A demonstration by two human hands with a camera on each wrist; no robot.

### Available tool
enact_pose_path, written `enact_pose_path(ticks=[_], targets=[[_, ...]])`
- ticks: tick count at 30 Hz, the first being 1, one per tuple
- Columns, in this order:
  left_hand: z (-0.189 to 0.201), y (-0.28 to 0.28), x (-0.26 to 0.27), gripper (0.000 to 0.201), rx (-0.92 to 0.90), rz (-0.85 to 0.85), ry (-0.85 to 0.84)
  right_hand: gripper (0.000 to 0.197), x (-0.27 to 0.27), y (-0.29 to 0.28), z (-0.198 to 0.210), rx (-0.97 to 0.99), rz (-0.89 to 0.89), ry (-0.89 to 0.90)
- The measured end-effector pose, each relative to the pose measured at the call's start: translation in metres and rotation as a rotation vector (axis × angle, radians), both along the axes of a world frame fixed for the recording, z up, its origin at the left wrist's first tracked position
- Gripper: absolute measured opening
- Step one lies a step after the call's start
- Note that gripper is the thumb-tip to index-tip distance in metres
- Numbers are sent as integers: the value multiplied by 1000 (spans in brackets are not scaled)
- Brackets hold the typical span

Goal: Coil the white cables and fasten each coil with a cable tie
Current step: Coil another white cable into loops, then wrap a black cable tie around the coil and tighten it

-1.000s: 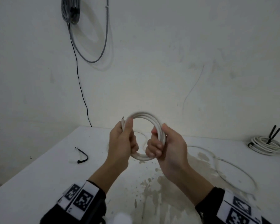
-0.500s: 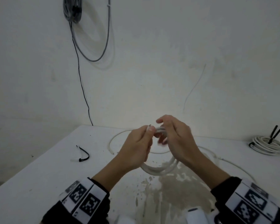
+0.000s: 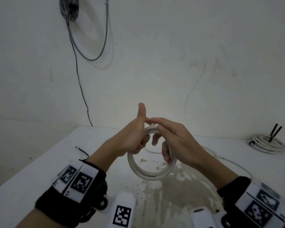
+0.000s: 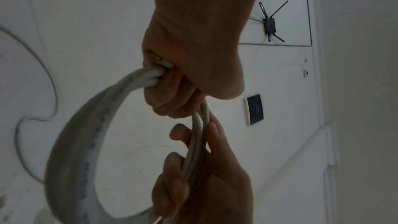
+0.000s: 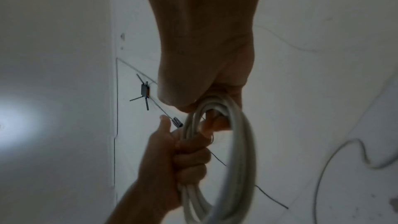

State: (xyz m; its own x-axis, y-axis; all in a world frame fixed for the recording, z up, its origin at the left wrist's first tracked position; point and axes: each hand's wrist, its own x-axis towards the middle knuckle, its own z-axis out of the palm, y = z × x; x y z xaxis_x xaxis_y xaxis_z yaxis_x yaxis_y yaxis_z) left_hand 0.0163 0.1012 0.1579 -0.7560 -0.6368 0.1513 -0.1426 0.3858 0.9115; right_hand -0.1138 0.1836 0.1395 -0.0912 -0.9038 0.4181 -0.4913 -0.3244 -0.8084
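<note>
Coil (image 3: 152, 168) now dropped to frame centre, hanging over table (image 3: 31, 170). Left hand (image 3: 132, 137) fisted round its upper left, thumb up; right hand (image 3: 173, 139) fingers hooked thru top right. Winding prob done; tie next.

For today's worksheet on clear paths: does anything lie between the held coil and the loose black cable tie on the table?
Nothing visible does. The left hand grips the white coil above the table; the black cable tie lies left of it on bare tabletop.
</note>
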Motion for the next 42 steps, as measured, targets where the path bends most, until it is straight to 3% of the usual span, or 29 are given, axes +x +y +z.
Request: enact_pose_path(ticks=[3, 5, 7, 10, 12, 15, 18, 20, 22, 24, 28, 32, 34, 36, 38, 42], targets=[[4, 0, -2, 97, 11, 11, -16, 19, 2, -7, -11, -204, -92, 66], [2, 3, -6, 82, -24, 70, 47, 14, 3, -12, -17, -416, -215, 131], [-2, 3, -9, 67, -98, 149, 105, 16, 5, -16, -18, -506, -281, 101], [-10, 1, -9, 63, -143, 174, 95, 23, 3, -17, -16, -481, -285, -50], [-13, 1, -7, 62, -58, 143, 81, 26, 2, -17, -15, -421, -239, -174], [-15, -2, -1, 56, 186, 34, 106, 29, 6, -21, -19, -350, -198, -334], [-20, -5, 11, 50, 560, -115, 215, 28, 14, -28, -25, -285, -182, -490], [-26, -7, 20, 46, 709, -160, 302, 27, 22, -34, -28, -239, -170, -543], [-34, -7, 31, 41, 733, -157, 364, 26, 32, -41, -32, -201, -166, -533], [-42, -10, 43, 38, 629, -73, 354, 26, 44, -51, -36, -157, -155, -507], [-58, -25, 77, 35, 436, 161, 240, 26, 72, -75, -42, 94, -60, -372], [-72, -57, 133, 35, 494, 324, 227, 45, 96, -113, -49, 498, 106, -260], [-79, -74, 163, 35, 526, 401, 231, 44, 101, -138, -58, 566, 90, -170], [-86, -86, 187, 35, 541, 459, 219, 32, 100, -167, -71, 489, 38, 175], [-94, -95, 204, 36, 549, 491, 198, 27, 104, -196, -84, 450, 99, 492], [-103, -106, 215, 36, 541, 461, 149, 35, 121, -240, -104, 492, 208, 780]])
